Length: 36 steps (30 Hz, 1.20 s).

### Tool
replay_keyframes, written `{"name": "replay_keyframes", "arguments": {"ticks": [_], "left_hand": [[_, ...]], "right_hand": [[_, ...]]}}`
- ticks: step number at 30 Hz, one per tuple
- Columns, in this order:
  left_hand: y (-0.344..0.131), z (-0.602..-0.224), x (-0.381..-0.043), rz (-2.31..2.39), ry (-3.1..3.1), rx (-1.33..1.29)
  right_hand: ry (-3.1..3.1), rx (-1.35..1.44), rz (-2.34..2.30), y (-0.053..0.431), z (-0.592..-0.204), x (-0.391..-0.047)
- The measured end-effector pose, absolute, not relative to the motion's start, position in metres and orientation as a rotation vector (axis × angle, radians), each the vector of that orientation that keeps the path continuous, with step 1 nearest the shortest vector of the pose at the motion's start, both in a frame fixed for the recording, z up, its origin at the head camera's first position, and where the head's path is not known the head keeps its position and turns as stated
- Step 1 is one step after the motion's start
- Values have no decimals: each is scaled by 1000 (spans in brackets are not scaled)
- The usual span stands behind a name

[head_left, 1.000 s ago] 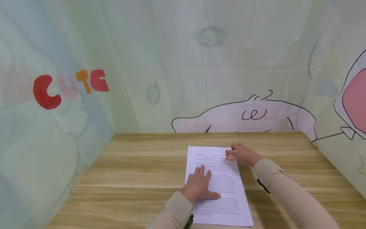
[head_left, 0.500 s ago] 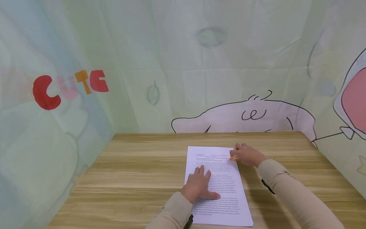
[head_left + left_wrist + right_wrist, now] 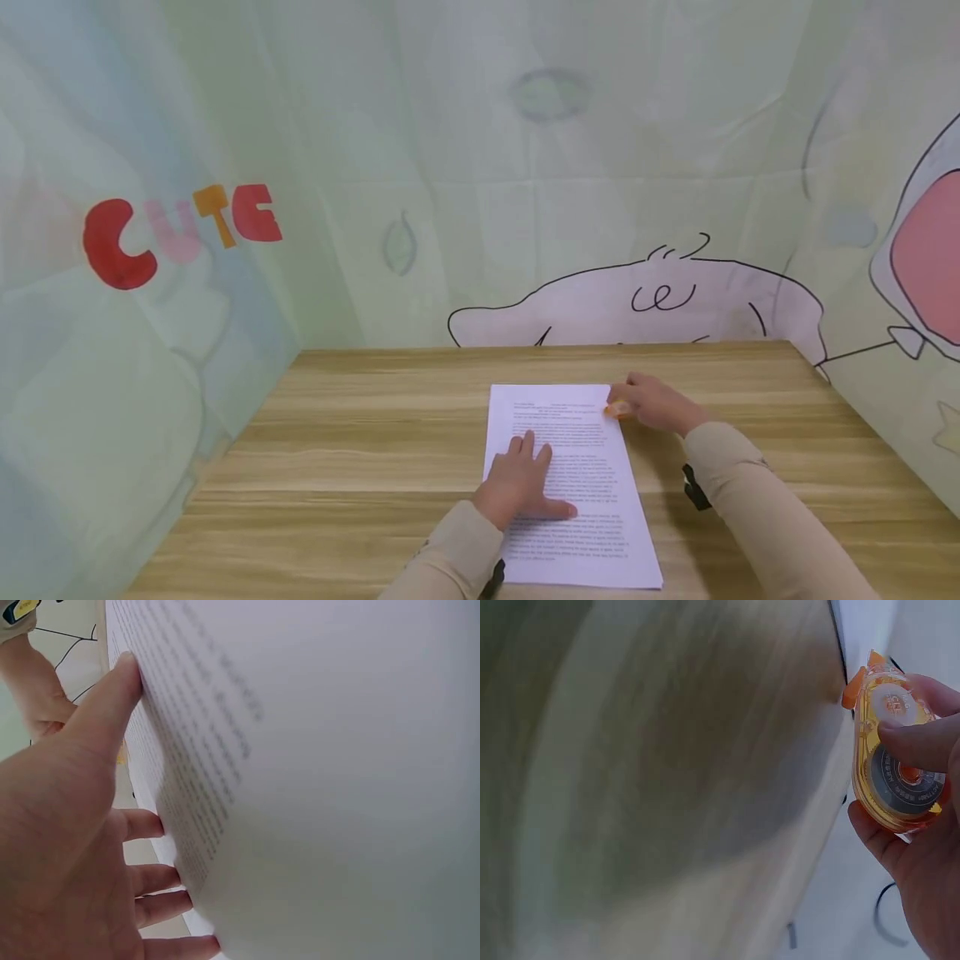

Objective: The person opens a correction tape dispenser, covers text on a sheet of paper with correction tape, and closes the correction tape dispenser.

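A white sheet of printed paper (image 3: 570, 542) lies on the wooden table, with other sheets seemingly stacked beneath it. My left hand (image 3: 516, 487) rests on its left part, fingers spread and thumb pointing right. In the left wrist view, the fingertips of this hand (image 3: 67, 817) touch the page beside the lines of print. At the page's upper right edge, my right hand (image 3: 660, 406) holds a see-through orange correction tape (image 3: 618, 409). The right wrist view shows the correction tape (image 3: 901, 784) pinched between thumb and fingers, its reels visible and its orange tip toward the page edge.
The wood-grain table (image 3: 360, 467) extends on both sides of the paper. A printed cloth backdrop (image 3: 465, 208) with cartoon drawings and colourful letters (image 3: 120, 246) stands behind and along the sides of the table.
My right hand has shifted to the right with the correction tape, from over the print to the page's right edge. The left hand has stayed in place on the paper.
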State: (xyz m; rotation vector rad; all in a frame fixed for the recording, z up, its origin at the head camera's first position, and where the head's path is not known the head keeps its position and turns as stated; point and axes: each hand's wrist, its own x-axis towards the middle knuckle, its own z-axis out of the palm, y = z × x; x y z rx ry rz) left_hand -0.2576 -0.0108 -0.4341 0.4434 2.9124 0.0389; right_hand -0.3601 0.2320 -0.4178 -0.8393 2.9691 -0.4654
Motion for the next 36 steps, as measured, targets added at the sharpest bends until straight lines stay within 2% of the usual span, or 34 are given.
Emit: {"name": "replay_keyframes", "arguments": {"ticks": [2,9,16,25,36], "left_hand": [[-11,-433,-257,42,2921,451],[-14,-430,-257,15,2937,477],[-23,-433,-263,-61,2960,548],[-27,-430,-267,121,2912,529],[-48,-430,-252,176,2889,571]], "right_hand": [[2956,-742,-652,238,-418,-359],[3012,-692,-678,252,-415,-347],[2999,-744,-656,240,-412,-338],[2940,-769,-706,220,-413,-335],[2993,-936,-656,202,-412,-329]]}}
